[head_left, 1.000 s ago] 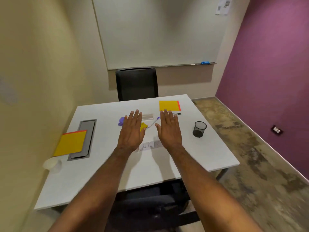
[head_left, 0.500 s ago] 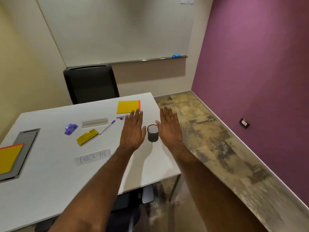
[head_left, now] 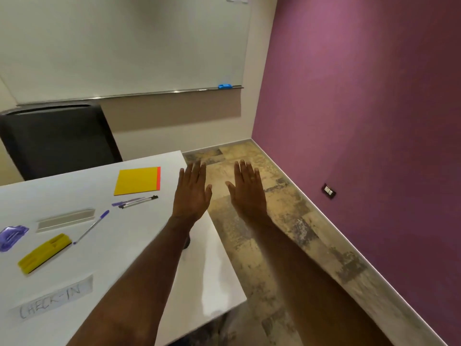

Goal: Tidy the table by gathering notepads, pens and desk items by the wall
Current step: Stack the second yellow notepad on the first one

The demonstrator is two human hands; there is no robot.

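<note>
Head view: left hand and right hand flat, fingers straight, grasping nothing, raised past table's right edge. Yellow notepad, pens, yellow eraser lay left, untouched. Risk: left forearm hid something dark near edge; careless sweep might knock it off.

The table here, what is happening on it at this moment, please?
A person holds both hands out flat and open, the left hand over the table edge, the right hand over the floor. Neither hand holds anything. On the table lie a yellow notepad, two pens side by side, another pen, a yellow eraser and a paper sign reading CHECK-IN. Nothing looks gathered yet.
</note>
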